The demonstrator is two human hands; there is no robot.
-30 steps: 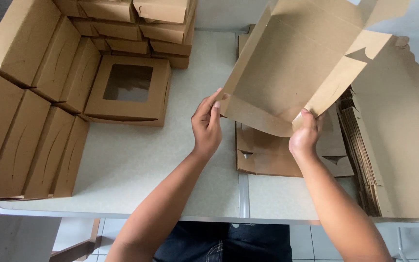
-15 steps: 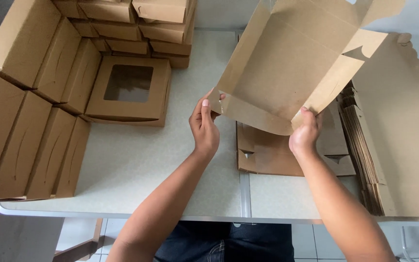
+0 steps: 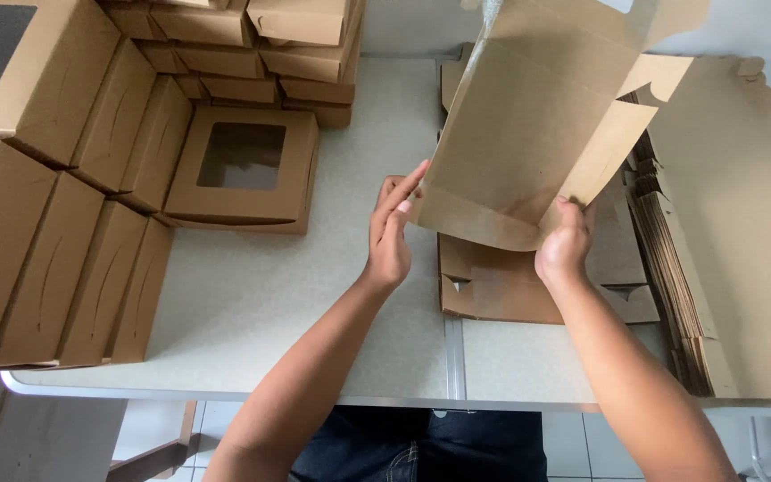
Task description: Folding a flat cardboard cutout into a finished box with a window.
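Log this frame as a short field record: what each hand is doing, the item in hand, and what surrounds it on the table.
left hand: open, fingertips at the left edge of the unfolded box blank
right hand: grips the blank's lower right edge
blank: brown cardboard, raised above the table, tilted
beneath it: flat blanks
right: stacked flat blanks on edge
left: finished boxes, one windowed box lying flat
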